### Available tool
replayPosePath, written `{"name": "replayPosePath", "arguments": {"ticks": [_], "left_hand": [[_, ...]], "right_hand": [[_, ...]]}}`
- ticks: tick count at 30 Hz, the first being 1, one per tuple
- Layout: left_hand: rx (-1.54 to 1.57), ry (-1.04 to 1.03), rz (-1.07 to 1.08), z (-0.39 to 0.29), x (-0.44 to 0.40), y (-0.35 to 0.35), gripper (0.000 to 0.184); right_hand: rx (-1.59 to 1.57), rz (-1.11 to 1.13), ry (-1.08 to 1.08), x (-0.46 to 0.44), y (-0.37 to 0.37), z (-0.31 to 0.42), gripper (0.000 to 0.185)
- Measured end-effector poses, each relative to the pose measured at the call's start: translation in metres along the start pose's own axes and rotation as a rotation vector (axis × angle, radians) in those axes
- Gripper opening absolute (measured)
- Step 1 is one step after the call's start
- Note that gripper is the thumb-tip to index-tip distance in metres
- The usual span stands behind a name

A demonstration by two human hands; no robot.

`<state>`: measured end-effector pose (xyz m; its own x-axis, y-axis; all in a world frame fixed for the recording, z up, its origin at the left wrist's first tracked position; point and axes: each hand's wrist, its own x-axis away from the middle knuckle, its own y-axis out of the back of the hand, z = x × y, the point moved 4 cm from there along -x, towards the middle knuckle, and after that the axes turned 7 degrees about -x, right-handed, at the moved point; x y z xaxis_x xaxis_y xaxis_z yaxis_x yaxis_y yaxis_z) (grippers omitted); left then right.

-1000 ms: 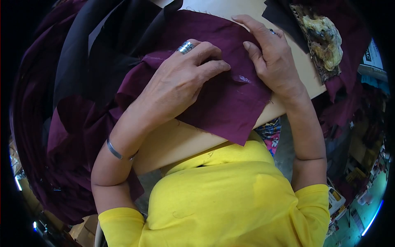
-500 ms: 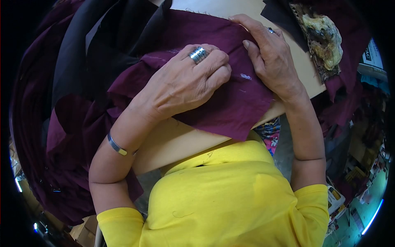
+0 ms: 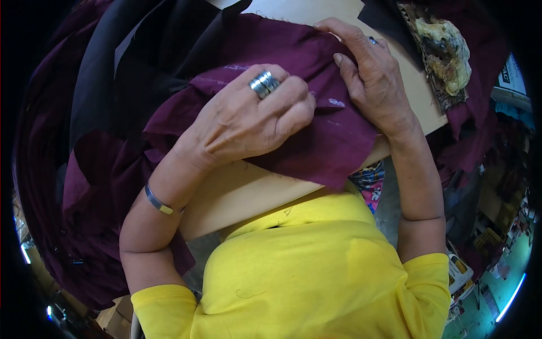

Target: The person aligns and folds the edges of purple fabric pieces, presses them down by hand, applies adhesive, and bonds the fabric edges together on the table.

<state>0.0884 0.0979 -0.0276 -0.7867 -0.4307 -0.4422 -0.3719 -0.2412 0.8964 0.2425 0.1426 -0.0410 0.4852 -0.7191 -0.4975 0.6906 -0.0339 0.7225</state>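
Observation:
A piece of maroon cloth (image 3: 316,152) with white marks, some near its right side and others by its upper left, lies across the pale table. My left hand (image 3: 257,116), wearing wide silver rings, is closed over the middle of this cloth. Its fingertips are turned under, so whatever they pinch is hidden. At the cloth's upper right edge rests my right hand (image 3: 372,76). Its thumb and index finger are apart on the fabric, while the other fingers are mostly out of sight behind.
Black cloth (image 3: 147,73) and more maroon fabric (image 3: 42,186) are heaped at the left. The pale tabletop (image 3: 248,192) ends just before my yellow shirt. On the right lies a rough board (image 3: 415,34) bearing a crumpled, yellowish lump (image 3: 446,56), beside hanging maroon cloth.
My left hand has shifted slightly left, and the maroon cloth has wrinkled and been drawn a little, its lower corner moving up. My right hand stays nearly in place.

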Motion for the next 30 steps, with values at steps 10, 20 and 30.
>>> {"name": "replayPosePath", "arguments": {"ticks": [10,20,30], "left_hand": [[0.217,0.304,0.09,0.026,0.005,-0.003,0.018],[0.201,0.256,0.081,0.023,0.002,-0.005,0.014],[-0.059,0.072,0.002,0.009,0.006,-0.002,0.025]], "right_hand": [[-0.148,-0.022,-0.184,0.002,0.003,-0.005,0.047],[-0.095,-0.037,-0.146,0.001,0.004,-0.002,0.048],[-0.071,-0.029,-0.144,0.001,0.002,-0.003,0.047]]}}
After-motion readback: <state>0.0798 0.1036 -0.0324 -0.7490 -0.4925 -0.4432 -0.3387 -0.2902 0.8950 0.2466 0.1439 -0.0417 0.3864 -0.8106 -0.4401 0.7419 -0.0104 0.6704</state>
